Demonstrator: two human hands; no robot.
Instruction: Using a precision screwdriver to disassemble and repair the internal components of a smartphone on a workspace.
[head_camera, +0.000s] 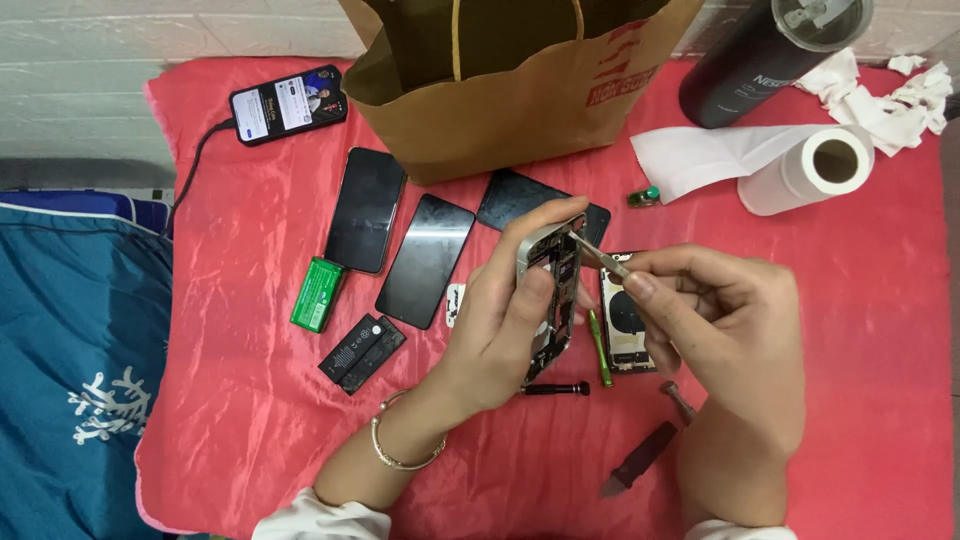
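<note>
Metal tweezers (598, 257) in right hand (735, 330) — left hand (505, 320) grips opened phone (555, 285).

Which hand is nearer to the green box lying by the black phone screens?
Left. The left hand sits just right of the green box; the right hand is farther right, beyond it.

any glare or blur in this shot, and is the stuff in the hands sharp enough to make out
Head view: soft, even light with faint shadows; sheen on the wrinkled red cloth and pale reflections on the black screen panels. The left hand holding the opened phone frame and the right hand with metal tweezers are fairly sharp; the frame's inner parts are too small to tell.
</note>
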